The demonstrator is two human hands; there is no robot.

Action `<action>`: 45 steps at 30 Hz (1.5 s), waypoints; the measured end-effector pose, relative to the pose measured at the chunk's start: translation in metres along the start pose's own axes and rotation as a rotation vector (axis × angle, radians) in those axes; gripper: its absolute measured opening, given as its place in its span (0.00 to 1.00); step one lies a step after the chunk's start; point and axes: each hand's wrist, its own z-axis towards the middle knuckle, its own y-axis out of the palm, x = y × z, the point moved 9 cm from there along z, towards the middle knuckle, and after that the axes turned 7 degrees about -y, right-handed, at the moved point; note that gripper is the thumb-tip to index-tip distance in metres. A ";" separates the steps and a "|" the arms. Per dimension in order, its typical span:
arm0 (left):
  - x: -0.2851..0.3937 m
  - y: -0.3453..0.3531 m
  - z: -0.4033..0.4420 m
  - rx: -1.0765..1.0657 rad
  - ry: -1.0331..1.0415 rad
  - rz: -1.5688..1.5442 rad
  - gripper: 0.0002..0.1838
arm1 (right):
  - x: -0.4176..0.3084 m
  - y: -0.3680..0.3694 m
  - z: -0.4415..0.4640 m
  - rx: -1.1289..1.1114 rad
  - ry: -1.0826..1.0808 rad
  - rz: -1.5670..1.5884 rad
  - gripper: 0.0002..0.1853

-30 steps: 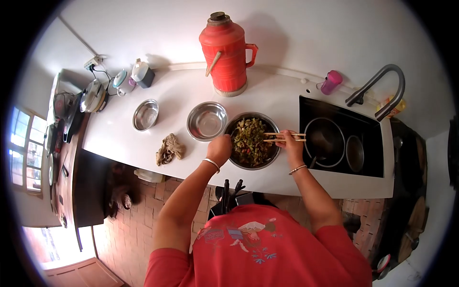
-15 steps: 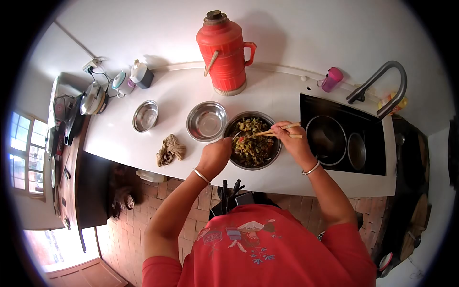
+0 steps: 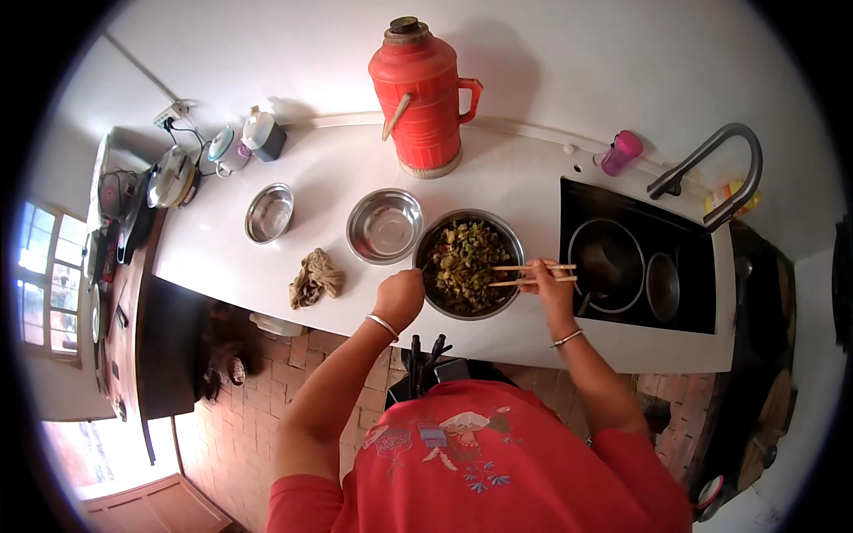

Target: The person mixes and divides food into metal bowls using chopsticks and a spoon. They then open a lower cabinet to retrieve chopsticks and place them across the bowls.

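A steel bowl [image 3: 512, 302] of chopped, mixed vegetables [image 3: 466, 266] sits on the white counter in front of me. My right hand [image 3: 548, 282], at the bowl's right side, is closed on a pair of wooden chopsticks [image 3: 511, 268]; their tips reach into the vegetables. At the left rim, my left hand [image 3: 402, 296] is closed in a fist. What it grips is hidden by the fingers. Just left of the vegetables stands a second steel bowl [image 3: 385, 227], with nothing in it.
A smaller steel bowl [image 3: 269, 214] and a crumpled brown cloth [image 3: 314, 277] lie to the left. Behind stands a tall red thermos [image 3: 416, 98]. The black sink [image 3: 693, 306] holds pans, under a grey faucet [image 3: 755, 151]. A pink cup [image 3: 622, 153] is near the wall.
My right hand has moved down and slightly right, and the chopsticks now lie nearly level and spread apart. My left hand has shifted slightly down, away from the bowl's middle.
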 end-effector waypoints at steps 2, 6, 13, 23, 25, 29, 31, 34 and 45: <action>0.007 0.003 0.002 -0.017 -0.009 -0.009 0.10 | 0.010 0.015 -0.008 0.073 0.038 0.217 0.13; 0.015 0.003 0.003 -0.066 -0.012 -0.051 0.10 | -0.007 0.024 -0.007 0.055 0.036 0.246 0.12; 0.040 -0.034 -0.006 0.055 0.090 -0.009 0.06 | -0.080 0.032 0.002 -0.126 -0.209 -0.002 0.12; 0.034 -0.058 -0.006 0.128 0.125 0.095 0.04 | -0.134 0.040 -0.005 -0.227 -0.448 -0.157 0.10; 0.025 -0.058 -0.001 0.133 0.101 0.089 0.04 | -0.134 0.033 -0.004 -0.216 -0.467 -0.139 0.10; 0.013 -0.047 0.012 0.152 0.051 0.108 0.05 | -0.115 0.016 0.006 -0.134 -0.423 -0.195 0.09; 0.012 -0.040 0.019 0.166 0.042 0.130 0.05 | -0.101 0.010 0.014 -0.107 -0.406 -0.272 0.10; 0.017 -0.028 0.026 0.170 0.039 0.156 0.05 | -0.074 0.004 0.028 -0.033 -0.394 -0.327 0.09; 0.010 0.013 0.052 -0.003 -0.017 -0.048 0.09 | 0.005 0.018 0.056 0.089 0.021 0.318 0.09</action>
